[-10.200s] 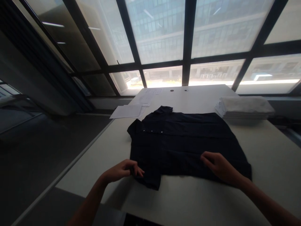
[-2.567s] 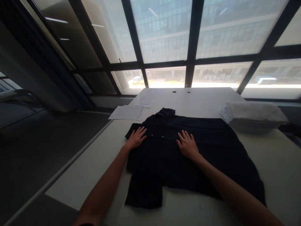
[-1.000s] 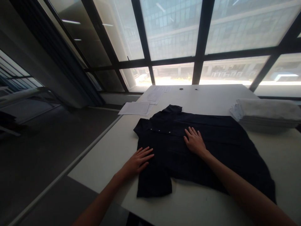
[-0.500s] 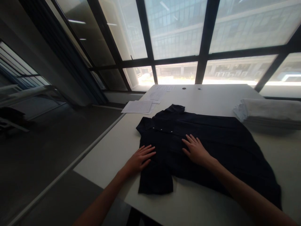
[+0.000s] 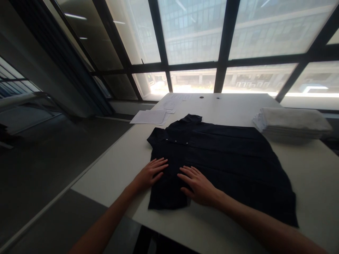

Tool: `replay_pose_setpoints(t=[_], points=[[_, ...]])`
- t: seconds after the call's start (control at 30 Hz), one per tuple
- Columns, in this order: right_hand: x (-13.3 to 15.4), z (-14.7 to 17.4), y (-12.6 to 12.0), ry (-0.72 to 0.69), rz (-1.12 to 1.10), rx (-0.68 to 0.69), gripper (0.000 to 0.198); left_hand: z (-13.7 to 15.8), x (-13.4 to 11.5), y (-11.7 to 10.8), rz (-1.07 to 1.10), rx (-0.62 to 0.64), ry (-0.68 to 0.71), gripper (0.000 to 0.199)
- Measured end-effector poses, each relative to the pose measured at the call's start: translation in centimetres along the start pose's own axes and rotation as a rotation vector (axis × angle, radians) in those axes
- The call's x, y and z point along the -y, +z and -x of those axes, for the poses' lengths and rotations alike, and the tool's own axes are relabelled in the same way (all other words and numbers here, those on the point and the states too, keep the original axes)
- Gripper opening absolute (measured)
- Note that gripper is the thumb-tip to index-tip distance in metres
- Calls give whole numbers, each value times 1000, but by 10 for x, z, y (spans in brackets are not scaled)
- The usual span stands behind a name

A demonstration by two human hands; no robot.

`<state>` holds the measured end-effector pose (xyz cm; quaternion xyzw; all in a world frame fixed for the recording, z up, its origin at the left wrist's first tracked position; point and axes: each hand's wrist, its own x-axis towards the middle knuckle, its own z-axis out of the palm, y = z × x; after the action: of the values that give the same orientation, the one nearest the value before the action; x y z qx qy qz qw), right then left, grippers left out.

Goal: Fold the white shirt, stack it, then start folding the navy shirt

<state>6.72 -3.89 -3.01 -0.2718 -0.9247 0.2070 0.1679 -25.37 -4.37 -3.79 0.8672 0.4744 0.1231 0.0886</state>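
Observation:
A dark navy short-sleeved shirt [image 5: 225,151] lies spread on a white table [image 5: 111,165], its collar to the left and its hem to the right. Three small pale buttons show near the collar. My left hand [image 5: 150,173] rests on the shirt's near shoulder edge, fingers stretched out and holding nothing. Close to the near sleeve, my right hand [image 5: 197,185] lies flat on the fabric with its fingers apart, and nothing is gripped in it. Part of the sleeve's inner edge is hidden beneath my right hand.
Loose paper sheets [image 5: 149,117] lie at the table's far left edge. A stack of folded pale cloth [image 5: 293,121] stands at the right. Two small dark round items sit at the back of the table, below large windows [image 5: 193,31].
My right hand has slid left and toward me across the shirt, closer to my left hand. My left hand stays at the shoulder. The whole view has shifted slightly.

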Motion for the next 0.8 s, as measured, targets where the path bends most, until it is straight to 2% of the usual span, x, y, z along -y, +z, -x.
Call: replay_pose_setpoints(t=[0.17,0.4,0.8], points=[[9,9,3,-66,15,11,54,-1,-1,0,3,-9,-12,44],[16,24,11,-76,56,21,60,-1,0,0,18,-33,-3,42],[20,3,17,-71,24,19,77,-1,6,-4,95,-113,-8,37]])
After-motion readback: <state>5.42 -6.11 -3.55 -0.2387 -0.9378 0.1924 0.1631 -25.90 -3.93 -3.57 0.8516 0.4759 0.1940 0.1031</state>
